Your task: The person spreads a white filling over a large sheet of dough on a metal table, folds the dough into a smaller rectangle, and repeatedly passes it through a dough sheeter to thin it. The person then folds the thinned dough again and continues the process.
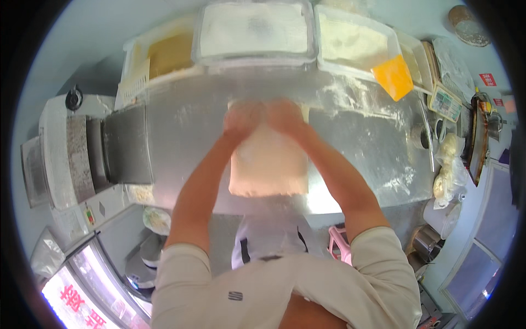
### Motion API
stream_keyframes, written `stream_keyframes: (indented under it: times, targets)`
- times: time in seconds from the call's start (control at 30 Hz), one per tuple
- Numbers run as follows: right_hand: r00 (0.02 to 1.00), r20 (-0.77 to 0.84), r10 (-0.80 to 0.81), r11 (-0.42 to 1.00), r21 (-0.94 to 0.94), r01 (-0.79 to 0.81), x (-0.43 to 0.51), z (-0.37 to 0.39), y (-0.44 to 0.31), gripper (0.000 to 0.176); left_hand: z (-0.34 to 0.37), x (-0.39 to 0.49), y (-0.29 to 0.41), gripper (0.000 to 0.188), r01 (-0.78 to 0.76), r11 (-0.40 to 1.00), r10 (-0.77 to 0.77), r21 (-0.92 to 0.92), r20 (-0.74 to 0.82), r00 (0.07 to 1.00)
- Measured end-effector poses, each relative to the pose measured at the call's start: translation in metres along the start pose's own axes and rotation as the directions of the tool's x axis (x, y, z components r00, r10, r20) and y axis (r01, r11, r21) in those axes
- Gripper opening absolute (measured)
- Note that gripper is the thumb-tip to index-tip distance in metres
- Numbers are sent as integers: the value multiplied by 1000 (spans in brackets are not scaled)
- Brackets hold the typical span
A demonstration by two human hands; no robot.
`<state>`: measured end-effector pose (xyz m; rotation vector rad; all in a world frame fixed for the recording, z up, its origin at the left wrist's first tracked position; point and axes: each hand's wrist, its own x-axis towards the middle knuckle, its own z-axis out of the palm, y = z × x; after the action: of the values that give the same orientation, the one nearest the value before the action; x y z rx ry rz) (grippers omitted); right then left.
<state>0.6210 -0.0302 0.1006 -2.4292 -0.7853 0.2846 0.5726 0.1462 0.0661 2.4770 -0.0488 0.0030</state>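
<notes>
A thick, pale sheet of dough [269,168] lies on the stainless-steel worktable [185,107], its near edge straight and rounded. My left hand [244,117] is at the far left part of the dough, and my right hand [287,115] is at the far right part, only a small gap between them. Both hands are blurred, so whether the fingers grip the dough or press on it cannot be made out. The dough's far edge is partly hidden behind the hands.
Along the back stand a tub of white flour [252,33], a tub of pale powder [353,41] and a tub with brown contents [170,53]. An orange scraper [393,78] rests at a tub's corner. A dough machine [78,152] is at left, bagged dough [448,168] and a scale [445,103] at right.
</notes>
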Motion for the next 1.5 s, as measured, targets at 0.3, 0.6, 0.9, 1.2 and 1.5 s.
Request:
stream_keyframes:
  times: [0.3, 0.6, 0.9, 1.2, 1.5]
  targets:
    - [996, 85, 24, 995, -95, -16, -50, -5, 61, 57, 12, -48, -36, 51, -38, 992, 55, 122, -136, 989]
    - [994, -15, 105, 982, -155, -106, -81, -13, 46, 62, 4, -75, -33, 58, -250, 961, 273, 118, -249, 929]
    - [947, -248, 203, 971, -71, -227, -146, 21, 10, 68, 16, -137, -26, 59, -148, 979, 123, -138, -173, 977]
    - [901, -313, 300, 954, 91, -286, -144, -42, 31, 65, 18, -160, -23, 67, -70, 996, 64, -55, -104, 993]
    - [911, -308, 273, 922, -185, -339, 64, -202, 151, 72, -27, -116, 71, 70, -161, 967, 168, 199, -17, 986]
